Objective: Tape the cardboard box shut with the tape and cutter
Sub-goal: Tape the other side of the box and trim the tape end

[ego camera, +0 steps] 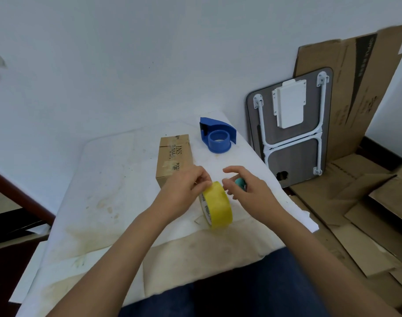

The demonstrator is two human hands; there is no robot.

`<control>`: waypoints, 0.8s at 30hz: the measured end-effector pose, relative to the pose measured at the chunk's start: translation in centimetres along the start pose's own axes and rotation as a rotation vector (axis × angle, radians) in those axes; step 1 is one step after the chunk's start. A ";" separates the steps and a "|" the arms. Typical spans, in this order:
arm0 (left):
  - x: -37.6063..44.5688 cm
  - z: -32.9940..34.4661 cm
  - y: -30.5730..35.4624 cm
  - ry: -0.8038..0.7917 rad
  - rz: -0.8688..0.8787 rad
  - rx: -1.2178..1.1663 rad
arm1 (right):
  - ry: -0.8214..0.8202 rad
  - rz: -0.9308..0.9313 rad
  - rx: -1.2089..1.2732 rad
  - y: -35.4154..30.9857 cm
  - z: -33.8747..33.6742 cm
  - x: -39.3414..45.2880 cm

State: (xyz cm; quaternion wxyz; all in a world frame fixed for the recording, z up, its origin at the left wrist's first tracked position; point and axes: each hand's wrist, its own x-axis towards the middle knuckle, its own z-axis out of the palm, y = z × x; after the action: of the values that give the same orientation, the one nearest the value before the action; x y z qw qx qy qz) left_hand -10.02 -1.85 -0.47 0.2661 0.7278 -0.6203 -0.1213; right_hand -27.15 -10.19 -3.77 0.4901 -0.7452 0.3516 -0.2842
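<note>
A yellow tape roll [218, 205] stands on edge on the white table [117, 179], near its right front. My left hand [184, 193] grips the roll's top left edge. My right hand [245, 191] hovers just right of the roll with fingers spread, not touching it. A small teal object [240, 181] lies partly hidden behind my right hand. The closed brown cardboard box [173, 156] lies just beyond my left hand. The blue tape cutter [218, 137], with no tape loaded on it, rests farther back near the table's right edge.
A folded small table [293, 126] leans on the wall right of the white table. Flattened cardboard sheets [355, 202] lean on the wall and cover the floor at the right. The white table cover is stained. My dark-trousered lap is at the bottom.
</note>
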 end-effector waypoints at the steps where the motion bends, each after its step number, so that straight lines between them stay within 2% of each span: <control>1: 0.1 0.1 0.2 -0.005 0.027 0.019 | -0.019 -0.016 -0.034 -0.1 0.2 0.1; 3: 0.2 0.1 0.2 -0.010 0.059 0.031 | -0.066 -0.002 -0.024 -0.1 0.3 0.2; 7: 0.3 -0.1 -0.3 -0.023 0.085 0.039 | -0.252 0.167 0.319 -0.5 0.1 -0.2; 8: 0.4 -0.2 -0.3 -0.036 0.095 0.049 | -0.255 0.174 0.344 -0.5 0.2 -0.3; 11: 0.6 -0.7 -0.1 -0.090 0.100 0.074 | -0.186 0.158 0.327 -0.6 0.6 -0.3; 16: 0.9 -2.2 1.2 -0.161 0.145 0.198 | -0.086 0.097 0.165 -0.8 1.0 -0.1; 20: 1.0 -2.5 2.8 -0.191 0.167 0.387 | -0.081 0.100 0.167 -0.7 1.3 0.1; 24: 0.5 -2.3 3.3 -0.172 0.210 0.434 | -0.043 0.099 0.200 -0.5 1.6 0.1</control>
State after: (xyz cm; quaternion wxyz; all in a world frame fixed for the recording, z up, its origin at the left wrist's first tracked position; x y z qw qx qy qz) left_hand -11.53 -2.08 3.30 0.0612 0.6866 -0.7242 -0.0185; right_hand -25.70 -9.31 -3.89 0.5828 -0.6802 0.3475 -0.2773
